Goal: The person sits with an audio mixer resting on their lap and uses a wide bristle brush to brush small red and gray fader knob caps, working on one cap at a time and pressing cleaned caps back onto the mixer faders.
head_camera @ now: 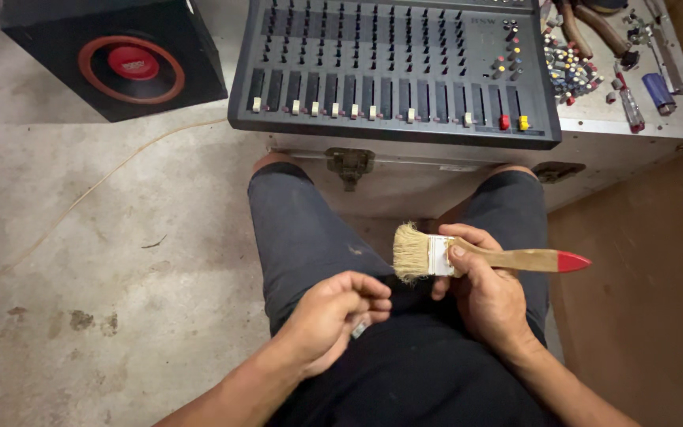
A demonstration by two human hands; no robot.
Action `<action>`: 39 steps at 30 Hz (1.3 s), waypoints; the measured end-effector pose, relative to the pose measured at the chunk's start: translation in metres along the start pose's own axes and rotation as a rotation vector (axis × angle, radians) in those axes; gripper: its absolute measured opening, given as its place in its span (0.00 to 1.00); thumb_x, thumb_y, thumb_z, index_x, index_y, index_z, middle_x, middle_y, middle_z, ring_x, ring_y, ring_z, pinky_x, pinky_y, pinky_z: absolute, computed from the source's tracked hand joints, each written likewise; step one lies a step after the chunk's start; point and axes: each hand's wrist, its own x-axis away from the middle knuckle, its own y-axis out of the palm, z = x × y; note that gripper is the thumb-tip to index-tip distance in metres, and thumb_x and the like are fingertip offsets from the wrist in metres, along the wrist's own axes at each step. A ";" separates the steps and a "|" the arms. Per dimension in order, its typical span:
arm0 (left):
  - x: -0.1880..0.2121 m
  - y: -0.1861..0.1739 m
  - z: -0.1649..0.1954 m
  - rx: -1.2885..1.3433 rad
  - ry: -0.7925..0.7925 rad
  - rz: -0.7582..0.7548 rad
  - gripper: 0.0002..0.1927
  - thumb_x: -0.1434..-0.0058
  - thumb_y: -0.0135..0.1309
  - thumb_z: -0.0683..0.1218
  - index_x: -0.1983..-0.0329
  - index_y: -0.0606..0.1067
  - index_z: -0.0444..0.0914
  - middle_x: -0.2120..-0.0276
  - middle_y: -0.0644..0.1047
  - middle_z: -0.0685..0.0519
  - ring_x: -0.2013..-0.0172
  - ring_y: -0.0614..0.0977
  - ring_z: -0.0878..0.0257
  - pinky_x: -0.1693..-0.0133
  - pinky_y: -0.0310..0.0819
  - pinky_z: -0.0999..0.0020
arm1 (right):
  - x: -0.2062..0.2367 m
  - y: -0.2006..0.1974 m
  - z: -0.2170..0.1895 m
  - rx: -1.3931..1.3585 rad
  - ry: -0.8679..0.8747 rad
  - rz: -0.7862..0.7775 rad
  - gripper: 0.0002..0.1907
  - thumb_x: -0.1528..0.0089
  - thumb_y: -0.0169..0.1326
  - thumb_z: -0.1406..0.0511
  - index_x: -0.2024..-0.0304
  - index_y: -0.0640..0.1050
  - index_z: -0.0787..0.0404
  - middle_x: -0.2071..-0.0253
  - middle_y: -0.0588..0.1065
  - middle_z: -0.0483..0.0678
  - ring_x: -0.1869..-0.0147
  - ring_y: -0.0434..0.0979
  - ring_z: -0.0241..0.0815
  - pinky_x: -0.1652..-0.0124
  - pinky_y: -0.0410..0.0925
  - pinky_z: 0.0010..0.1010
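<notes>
My right hand point(480, 289) grips a flat paintbrush point(468, 257) by its metal ferrule and wooden handle. The pale bristles point left and the red handle tip points right, above my lap. My left hand point(335, 316) is curled over my left thigh, pinching a small pale object point(360, 329) that is mostly hidden by the fingers. I sit in dark shorts, both hands over my lap, a short gap between them. In front of my knees a grey audio mixer point(393, 67) with rows of knobs and faders rests on a metal case point(436, 162).
A black speaker box point(120, 59) with a red-ringed cone stands on the concrete floor at upper left, a thin cable point(81, 198) trailing past it. To the right of the mixer lie loose coloured knob caps point(567, 71), pliers, a blue lighter and a screwdriver.
</notes>
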 end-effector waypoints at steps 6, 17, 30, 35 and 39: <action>0.044 -0.009 0.019 -0.772 0.109 -0.174 0.23 0.51 0.44 0.28 0.54 0.79 0.34 0.38 0.76 0.52 0.48 0.79 0.65 0.43 0.72 0.70 | 0.001 -0.001 0.002 0.000 0.027 -0.012 0.18 0.35 0.49 0.67 0.42 0.71 0.67 0.62 0.77 0.53 0.71 0.75 0.40 0.71 0.71 0.33; -0.025 -0.013 0.005 0.533 0.096 -0.048 0.14 0.43 0.44 0.28 0.58 0.73 0.32 0.54 0.77 0.44 0.52 0.79 0.54 0.43 0.76 0.56 | -0.001 0.007 -0.004 -0.006 -0.001 -0.002 0.17 0.34 0.49 0.67 0.44 0.72 0.69 0.60 0.78 0.54 0.72 0.75 0.41 0.71 0.72 0.34; -0.088 0.021 0.011 0.272 0.221 -0.152 0.12 0.28 0.38 0.40 0.47 0.70 0.34 0.53 0.77 0.47 0.54 0.81 0.56 0.49 0.77 0.58 | -0.009 0.006 -0.009 -0.022 -0.123 0.036 0.17 0.33 0.48 0.68 0.43 0.72 0.69 0.60 0.77 0.55 0.69 0.76 0.41 0.68 0.73 0.33; -0.083 0.019 0.010 0.204 0.244 -0.142 0.13 0.24 0.38 0.45 0.44 0.70 0.34 0.53 0.77 0.46 0.55 0.79 0.56 0.52 0.77 0.57 | -0.011 0.005 -0.007 0.035 -0.183 0.025 0.17 0.33 0.48 0.69 0.43 0.72 0.71 0.58 0.78 0.56 0.68 0.77 0.42 0.67 0.73 0.32; -0.082 0.018 0.010 0.342 0.211 -0.251 0.18 0.28 0.37 0.40 0.38 0.68 0.30 0.49 0.77 0.45 0.49 0.79 0.54 0.47 0.77 0.58 | -0.009 0.007 -0.008 0.163 -0.186 0.039 0.17 0.34 0.49 0.69 0.43 0.73 0.71 0.58 0.78 0.55 0.67 0.78 0.41 0.66 0.73 0.31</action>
